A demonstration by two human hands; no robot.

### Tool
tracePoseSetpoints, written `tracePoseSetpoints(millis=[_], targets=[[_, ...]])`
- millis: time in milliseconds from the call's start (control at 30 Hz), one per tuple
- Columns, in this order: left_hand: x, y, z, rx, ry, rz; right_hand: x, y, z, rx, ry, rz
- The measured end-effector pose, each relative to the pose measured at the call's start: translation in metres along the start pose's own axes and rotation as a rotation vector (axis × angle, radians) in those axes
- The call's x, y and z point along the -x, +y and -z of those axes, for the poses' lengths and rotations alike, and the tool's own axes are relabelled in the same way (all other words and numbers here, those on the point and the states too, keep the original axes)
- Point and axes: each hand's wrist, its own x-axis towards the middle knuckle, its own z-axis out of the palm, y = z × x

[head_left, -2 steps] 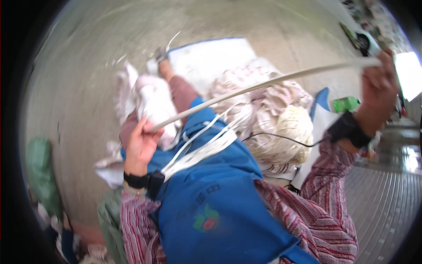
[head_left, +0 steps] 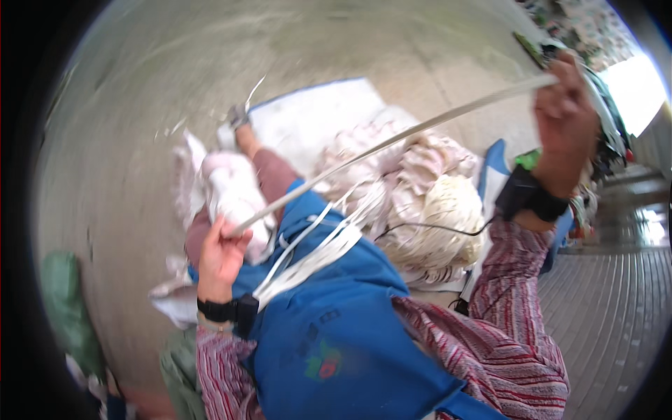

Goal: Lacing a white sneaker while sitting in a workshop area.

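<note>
A long, narrow white band (head_left: 392,143) stretches taut on a slant between my hands. Its lower end is pinched between the thumb and fingers of my left hand (head_left: 221,259), over my thigh. At upper right my right hand (head_left: 565,119), raised high and slightly blurred, grips the other end. Several loose white strips (head_left: 318,253) lie across the blue apron (head_left: 336,308) on my lap. A white and pale pink cloth bundle (head_left: 234,192) rests on my leg just beyond my left hand.
Right of my legs sits a heap of ruffled pale pink material (head_left: 420,164) with a cream bundle (head_left: 455,213). A white sheet (head_left: 315,108) with a blue edge lies on the concrete floor. A green sack (head_left: 66,308) stands far left. A black cable (head_left: 437,222) hangs from my right wrist strap.
My right hand has shifted left and up in the picture with its end of the band. The left hand keeps its pinch, sitting slightly lower. The whole view has also shifted a little.
</note>
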Motion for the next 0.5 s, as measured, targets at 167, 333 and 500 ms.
tracePoseSetpoints(millis=[167,333,500], targets=[[-0.026,-0.018,-0.024,0.061,-0.02,0.001,-0.022,-0.032,-0.025,0.249,0.16,0.074],[-0.039,-0.021,-0.035,0.073,0.019,-0.009,-0.018,-0.059,-0.067,0.279,0.051,0.198],[-0.034,-0.03,-0.01,0.163,0.013,-0.084,-0.017,-0.054,-0.095,0.397,-0.232,0.232]])
